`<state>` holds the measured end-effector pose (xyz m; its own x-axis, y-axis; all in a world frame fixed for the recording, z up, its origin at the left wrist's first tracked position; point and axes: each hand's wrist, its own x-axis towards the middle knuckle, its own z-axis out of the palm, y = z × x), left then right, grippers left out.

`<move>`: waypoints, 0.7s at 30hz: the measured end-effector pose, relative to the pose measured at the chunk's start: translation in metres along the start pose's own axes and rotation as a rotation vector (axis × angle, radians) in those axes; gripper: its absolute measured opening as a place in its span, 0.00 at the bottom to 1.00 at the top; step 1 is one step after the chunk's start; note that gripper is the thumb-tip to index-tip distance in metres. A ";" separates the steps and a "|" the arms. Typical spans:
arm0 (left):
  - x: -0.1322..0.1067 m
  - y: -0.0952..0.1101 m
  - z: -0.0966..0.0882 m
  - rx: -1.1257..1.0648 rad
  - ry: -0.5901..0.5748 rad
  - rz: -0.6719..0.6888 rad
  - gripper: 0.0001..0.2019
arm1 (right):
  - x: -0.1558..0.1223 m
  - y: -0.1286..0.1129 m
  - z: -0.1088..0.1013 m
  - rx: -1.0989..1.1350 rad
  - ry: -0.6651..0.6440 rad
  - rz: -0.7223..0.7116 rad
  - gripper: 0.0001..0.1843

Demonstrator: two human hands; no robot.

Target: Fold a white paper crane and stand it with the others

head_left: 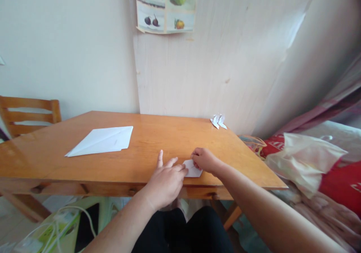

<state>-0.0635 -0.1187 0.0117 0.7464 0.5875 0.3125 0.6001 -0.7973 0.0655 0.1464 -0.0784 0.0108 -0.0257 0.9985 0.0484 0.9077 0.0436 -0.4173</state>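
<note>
A small piece of folded white paper [192, 170] lies near the front edge of the wooden table [152, 144]. My left hand [168, 177] rests at its left side, fingers spread and fingertips touching the paper. At the paper's right side, my right hand [205, 159] has its fingers curled and pinched together on the paper's upper right part. The fingertips hide some of that side. Farther left lies a stack of white paper sheets [103, 140]. Small folded paper shapes [218, 121] stand at the table's back right corner.
A wooden chair [29, 112] is at the far left. Plastic bags [306, 159] and red packages crowd the floor area to the right. White cables [60, 215] lie on a stool-like surface below the table at left. Behind the table, fruit pictures [166, 6] hang on the wall.
</note>
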 end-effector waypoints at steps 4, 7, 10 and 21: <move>0.004 -0.015 0.000 0.000 -0.021 0.008 0.18 | -0.026 0.003 -0.003 -0.029 0.099 -0.136 0.15; 0.004 -0.026 0.002 0.007 -0.042 0.004 0.21 | -0.044 0.009 0.002 -0.157 0.135 -0.380 0.20; 0.003 -0.029 0.005 0.020 -0.062 -0.007 0.22 | -0.052 0.015 0.009 -0.200 0.056 -0.395 0.24; 0.038 0.033 0.044 -0.066 0.045 -0.186 0.43 | -0.047 0.019 0.013 -0.228 -0.023 -0.403 0.30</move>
<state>-0.0023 -0.1164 -0.0156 0.6104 0.7197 0.3308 0.7049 -0.6840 0.1876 0.1595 -0.1244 -0.0117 -0.4023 0.9040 0.1446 0.8922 0.4226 -0.1594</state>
